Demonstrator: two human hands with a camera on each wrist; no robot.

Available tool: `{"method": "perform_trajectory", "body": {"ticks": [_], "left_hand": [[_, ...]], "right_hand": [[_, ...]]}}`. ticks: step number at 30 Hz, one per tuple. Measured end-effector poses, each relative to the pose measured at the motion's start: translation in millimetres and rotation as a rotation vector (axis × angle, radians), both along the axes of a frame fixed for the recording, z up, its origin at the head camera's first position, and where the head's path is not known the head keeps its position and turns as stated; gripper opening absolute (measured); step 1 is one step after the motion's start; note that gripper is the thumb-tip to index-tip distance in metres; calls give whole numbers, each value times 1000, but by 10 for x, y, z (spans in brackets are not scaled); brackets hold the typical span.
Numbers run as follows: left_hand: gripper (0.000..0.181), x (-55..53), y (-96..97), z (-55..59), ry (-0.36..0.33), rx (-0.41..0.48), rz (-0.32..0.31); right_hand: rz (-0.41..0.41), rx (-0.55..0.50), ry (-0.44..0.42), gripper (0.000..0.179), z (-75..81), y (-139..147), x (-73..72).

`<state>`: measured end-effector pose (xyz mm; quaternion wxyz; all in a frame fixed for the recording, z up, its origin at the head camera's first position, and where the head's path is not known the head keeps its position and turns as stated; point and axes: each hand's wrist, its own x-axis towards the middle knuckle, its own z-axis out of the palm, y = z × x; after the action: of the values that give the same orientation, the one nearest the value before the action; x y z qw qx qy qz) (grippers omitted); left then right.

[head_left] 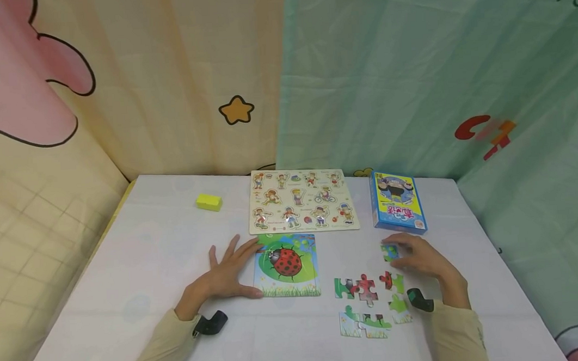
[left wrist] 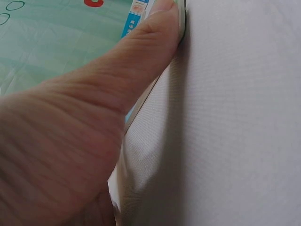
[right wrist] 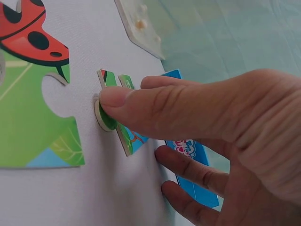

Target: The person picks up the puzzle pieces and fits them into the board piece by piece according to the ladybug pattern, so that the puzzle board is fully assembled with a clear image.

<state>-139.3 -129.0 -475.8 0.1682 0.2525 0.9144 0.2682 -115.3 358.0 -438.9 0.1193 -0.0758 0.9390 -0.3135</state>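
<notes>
Green-and-blue puzzle piece [head_left: 390, 252] is pinched in my right hand [head_left: 422, 256], nearer the worktop's [head_left: 496, 295] right edge, likely for control, while my left hand [head_left: 223, 275], spread wide, touches the ladybird board [head_left: 286, 261], perhaps steadying it

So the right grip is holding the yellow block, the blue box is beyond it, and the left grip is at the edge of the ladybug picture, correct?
Not quite. The right grip holds a puzzle piece, as the head view shows; the yellow block lies untouched. The blue box is beyond that grip, and the left grip is at the edge of the ladybug picture.
</notes>
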Motion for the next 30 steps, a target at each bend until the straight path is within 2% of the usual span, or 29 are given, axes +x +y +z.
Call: {"method": "perform_trajectory", "body": {"ticks": [12,20,30], "left_hand": [[110,-1,5,0,-5,6,3],[110,5,8,18,-2,1,4],[110,12,9,35,-8,1,4]], "right_hand": [[-6,26,15,46,-44,6,-27],[-34,42,-31,55,-42,15,-23],[-43,41,-42,53,-85,68,-29]]}}
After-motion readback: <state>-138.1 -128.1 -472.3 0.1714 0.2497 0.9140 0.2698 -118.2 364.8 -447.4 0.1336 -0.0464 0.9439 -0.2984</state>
